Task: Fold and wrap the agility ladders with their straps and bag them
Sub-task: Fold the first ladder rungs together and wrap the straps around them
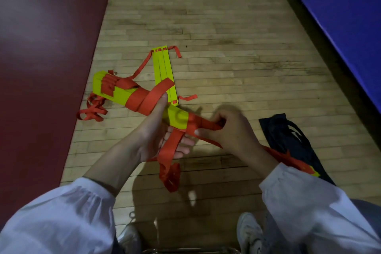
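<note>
Wood floor [226,51], left hand [153,138] holding ladder bundle [176,118], right hand [231,130] pinching strap [206,125]

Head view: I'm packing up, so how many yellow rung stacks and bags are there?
Yellow rung stacks: 3 (held stack, floor stack, bagged stack)
Black bag: 1
Total: 4

Rungs [117,93]: yellow plastic, smooth, slight sheen. Straps [142,102]: red woven cloth webbing, matt. Bag [288,136]: thin black cloth, matt, crumpled. Floor [216,27]: wood strips, dull finish, scuffed w/ dark marks. Red mat [41,47]: smooth, vinyl-like, soft sheen. Blue mat [340,16]: smooth, semi-gloss. Sleeves [61,212]: thin white cloth, matt, gathered at cuffs.
</note>
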